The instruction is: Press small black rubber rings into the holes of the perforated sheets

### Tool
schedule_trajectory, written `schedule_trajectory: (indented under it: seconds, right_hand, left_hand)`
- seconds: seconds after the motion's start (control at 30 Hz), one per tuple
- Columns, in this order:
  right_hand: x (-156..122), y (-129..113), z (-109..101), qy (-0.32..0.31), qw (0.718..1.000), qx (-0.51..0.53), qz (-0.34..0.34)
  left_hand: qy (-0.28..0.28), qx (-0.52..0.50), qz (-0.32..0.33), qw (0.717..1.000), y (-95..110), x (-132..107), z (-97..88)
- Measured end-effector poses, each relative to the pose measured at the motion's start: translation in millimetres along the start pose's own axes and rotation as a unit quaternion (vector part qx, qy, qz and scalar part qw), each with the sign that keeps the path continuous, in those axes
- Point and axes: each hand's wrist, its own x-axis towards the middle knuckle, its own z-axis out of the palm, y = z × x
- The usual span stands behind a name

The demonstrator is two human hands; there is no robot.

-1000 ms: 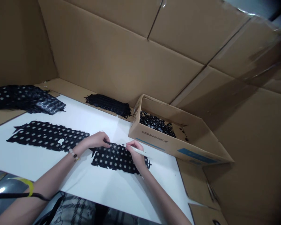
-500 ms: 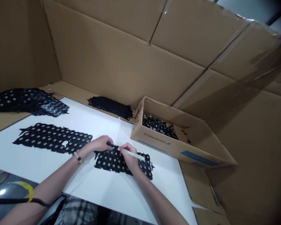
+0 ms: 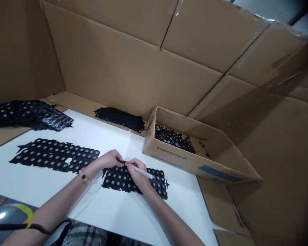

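A black sheet with rows of pale round holes (image 3: 118, 179) lies flat on the white board (image 3: 113, 215) in front of me. At its upper left edge my left hand (image 3: 110, 160) pinches the black material. My right hand (image 3: 140, 176) holds a white pen-like tool (image 3: 142, 172), its tip low at the sheet's upper edge, close to my left fingertips. My right hand and forearm cover part of the sheet's middle. Left of it lies a larger dotted black sheet (image 3: 53, 153) with one bigger white gap, partly behind my left wrist.
An open cardboard box (image 3: 169, 157) stands at the back right with small black ring pieces (image 3: 173, 138) inside. A stack of black sheets (image 3: 119, 118) lies along the back, and a heap of dotted sheets (image 3: 25, 114) at far left. Cardboard walls (image 3: 113, 54) enclose the board.
My right hand with the white tool has shifted slightly left along the sheet's upper edge, closer to my left fingers. The view has tilted a little; the sheets lie as before.
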Motion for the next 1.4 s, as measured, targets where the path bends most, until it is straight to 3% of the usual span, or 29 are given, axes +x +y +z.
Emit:
schedule_trajectory:
  seconds: [0.13, 0.4, 0.53, 0.73, 1.2, 1.4]
  right_hand:
    - [0.1, -1.3, 4.0, 0.003, 0.999, -0.029, -0.042]
    - [-5.3, 8.7, -8.1, 0.040, 0.995, 0.096, -0.004]
    - [-7.8, 12.5, -11.5, 0.002, 0.992, 0.125, -0.004]
    - [-11.8, -0.6, -12.6, -0.052, 0.996, 0.048, -0.056]
    - [-8.0, -3.7, -7.0, -0.058, 0.998, 0.003, -0.026]
    - [-7.8, -3.4, 1.0, -0.054, 0.994, -0.052, -0.073]
  left_hand:
    - [0.001, -0.010, 0.007, 1.000, -4.1, 2.4, -0.3]
    - [-0.046, 0.018, 0.039, 0.998, 1.1, -1.0, -11.1]
    - [-0.070, 0.044, 0.045, 0.996, 4.0, -4.9, -13.9]
    - [-0.077, 0.073, 0.034, 0.994, 3.6, -6.3, -11.1]
    - [-0.084, 0.037, -0.006, 0.996, 8.9, -5.8, -9.5]
    - [-0.088, 0.029, 0.006, 0.996, 10.4, -5.2, -9.7]
